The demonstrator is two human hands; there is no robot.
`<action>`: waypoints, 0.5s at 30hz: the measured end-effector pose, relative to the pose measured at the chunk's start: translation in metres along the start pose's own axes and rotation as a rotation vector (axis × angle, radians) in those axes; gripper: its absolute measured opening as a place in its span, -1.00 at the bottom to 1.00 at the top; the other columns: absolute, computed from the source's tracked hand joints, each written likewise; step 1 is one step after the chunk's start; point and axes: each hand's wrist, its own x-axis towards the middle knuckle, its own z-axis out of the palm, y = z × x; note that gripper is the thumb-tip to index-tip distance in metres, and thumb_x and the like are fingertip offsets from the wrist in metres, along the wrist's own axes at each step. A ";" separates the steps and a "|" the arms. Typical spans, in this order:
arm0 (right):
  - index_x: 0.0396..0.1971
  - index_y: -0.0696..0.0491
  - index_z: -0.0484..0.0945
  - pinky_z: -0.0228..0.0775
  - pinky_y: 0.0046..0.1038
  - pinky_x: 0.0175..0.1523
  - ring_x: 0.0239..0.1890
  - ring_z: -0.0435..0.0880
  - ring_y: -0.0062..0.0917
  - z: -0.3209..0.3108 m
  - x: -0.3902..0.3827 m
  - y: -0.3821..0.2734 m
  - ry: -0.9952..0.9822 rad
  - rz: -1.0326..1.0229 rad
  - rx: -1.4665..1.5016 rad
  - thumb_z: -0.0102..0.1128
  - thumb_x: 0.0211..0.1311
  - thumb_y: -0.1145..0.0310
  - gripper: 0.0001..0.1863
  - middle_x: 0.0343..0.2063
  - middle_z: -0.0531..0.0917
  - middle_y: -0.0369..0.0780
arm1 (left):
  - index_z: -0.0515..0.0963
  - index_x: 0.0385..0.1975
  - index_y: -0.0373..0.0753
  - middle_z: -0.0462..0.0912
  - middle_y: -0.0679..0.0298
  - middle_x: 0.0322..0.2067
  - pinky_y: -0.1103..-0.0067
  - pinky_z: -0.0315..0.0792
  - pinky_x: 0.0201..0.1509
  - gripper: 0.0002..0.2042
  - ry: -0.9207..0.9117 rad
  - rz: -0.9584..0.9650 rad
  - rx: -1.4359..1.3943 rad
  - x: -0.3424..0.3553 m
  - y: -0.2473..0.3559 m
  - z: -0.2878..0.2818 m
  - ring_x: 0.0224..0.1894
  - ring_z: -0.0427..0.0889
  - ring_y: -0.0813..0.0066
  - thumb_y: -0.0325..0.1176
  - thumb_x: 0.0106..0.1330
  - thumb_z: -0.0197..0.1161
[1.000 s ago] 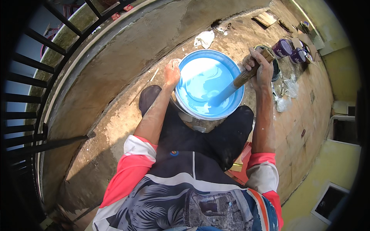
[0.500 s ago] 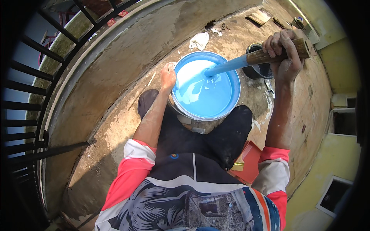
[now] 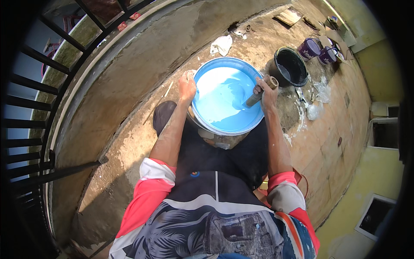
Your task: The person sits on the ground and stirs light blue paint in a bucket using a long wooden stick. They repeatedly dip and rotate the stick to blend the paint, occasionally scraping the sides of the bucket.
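Between my legs stands a wide bucket (image 3: 220, 103) of light blue paint. My left hand (image 3: 187, 86) is closed on its left rim. My right hand (image 3: 266, 93) grips a wooden stick (image 3: 254, 97) near its upper end, over the right side of the bucket; the stick's lower end is down in the paint, out of sight. A black bucket (image 3: 294, 69) stands just beyond my right hand. A thin pale stick (image 3: 158, 102) lies on the ground left of the paint bucket.
Purple paint pails (image 3: 309, 49) and a board (image 3: 288, 18) lie farther right. A white cloth (image 3: 221, 45) lies behind the bucket, plastic scraps (image 3: 321, 93) to the right. A low concrete wall (image 3: 99, 95) and black railing (image 3: 34, 95) run along the left, a yellow wall (image 3: 353, 185) along the right.
Since half a second ago, my right hand and the stick have moved down and toward the bucket, the stick sinking deeper into the paint. My left hand stays on the rim.
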 end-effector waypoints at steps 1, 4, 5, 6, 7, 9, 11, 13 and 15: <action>-0.45 0.01 0.40 0.30 -0.52 -0.51 -0.62 0.42 -0.65 -0.002 -0.005 -0.003 0.044 0.003 0.060 0.29 0.21 0.55 -0.79 -0.62 0.45 -0.35 | 0.63 -0.11 -0.37 0.72 -0.05 -0.18 0.27 0.46 0.08 -0.64 -0.001 -0.010 0.006 -0.003 -0.002 0.001 -0.07 0.68 0.05 -0.25 0.54 -0.08; -0.45 -0.01 0.37 0.32 -0.51 -0.48 -0.60 0.38 -0.62 0.003 -0.012 -0.036 0.144 -0.013 0.230 0.22 0.29 0.50 -0.80 -0.63 0.38 -0.37 | 0.63 -0.10 -0.36 0.72 -0.05 -0.18 0.27 0.46 0.08 -0.64 0.022 0.060 0.025 0.003 -0.013 -0.001 -0.07 0.68 0.03 -0.25 0.54 -0.08; -0.45 -0.02 0.37 0.32 -0.50 -0.45 -0.59 0.38 -0.62 -0.004 -0.006 -0.055 0.157 -0.002 0.252 0.20 0.33 0.46 -0.81 -0.63 0.37 -0.37 | 0.63 -0.09 -0.35 0.72 -0.05 -0.19 0.27 0.47 0.07 -0.64 0.025 0.095 0.031 0.004 -0.018 0.001 -0.07 0.68 0.02 -0.25 0.54 -0.08; -0.45 -0.02 0.37 0.31 -0.49 -0.42 -0.58 0.37 -0.62 -0.010 -0.001 -0.076 0.178 0.007 0.273 0.18 0.36 0.43 -0.80 -0.63 0.35 -0.37 | 0.63 -0.09 -0.35 0.72 -0.05 -0.19 0.27 0.47 0.07 -0.64 0.015 0.081 0.025 0.004 -0.018 0.002 -0.07 0.68 0.02 -0.25 0.54 -0.08; -0.47 -0.04 0.37 0.29 -0.45 -0.37 -0.59 0.35 -0.60 -0.001 -0.005 -0.105 0.110 0.017 0.286 0.14 0.41 0.35 -0.78 -0.64 0.31 -0.38 | 0.64 -0.10 -0.34 0.72 -0.05 -0.19 0.27 0.47 0.07 -0.64 0.010 0.063 0.022 0.003 -0.015 0.000 -0.07 0.69 0.01 -0.25 0.54 -0.08; -0.49 -0.04 0.36 0.27 -0.40 -0.32 -0.59 0.33 -0.58 0.008 -0.005 -0.150 0.082 -0.055 0.289 0.11 0.44 0.29 -0.74 -0.66 0.28 -0.37 | 0.64 -0.10 -0.34 0.73 -0.05 -0.20 0.27 0.47 0.06 -0.64 0.009 0.061 0.030 0.002 -0.013 0.000 -0.08 0.69 0.02 -0.25 0.54 -0.08; -0.51 -0.03 0.35 0.26 -0.40 -0.31 -0.59 0.32 -0.58 0.012 -0.006 -0.185 0.008 -0.127 0.319 0.12 0.43 0.30 -0.73 -0.66 0.27 -0.37 | 0.64 -0.10 -0.34 0.73 -0.05 -0.20 0.28 0.47 0.05 -0.64 0.022 0.090 0.061 0.002 -0.012 -0.001 -0.09 0.69 0.04 -0.25 0.54 -0.08; -0.53 -0.03 0.35 0.26 -0.39 -0.30 -0.58 0.33 -0.57 0.017 -0.007 -0.211 -0.074 -0.189 0.321 0.11 0.43 0.31 -0.72 -0.65 0.28 -0.36 | 0.64 -0.11 -0.34 0.73 -0.05 -0.20 0.29 0.48 0.05 -0.65 0.028 0.083 0.032 -0.001 -0.006 -0.002 -0.10 0.70 0.05 -0.25 0.54 -0.08; -0.55 -0.03 0.34 0.25 -0.38 -0.28 -0.56 0.34 -0.55 0.024 -0.011 -0.236 -0.130 -0.256 0.300 0.11 0.43 0.32 -0.71 -0.65 0.28 -0.35 | 0.64 -0.11 -0.34 0.73 -0.05 -0.21 0.30 0.48 0.04 -0.65 0.025 0.081 0.022 0.000 -0.002 0.000 -0.10 0.70 0.07 -0.26 0.53 -0.08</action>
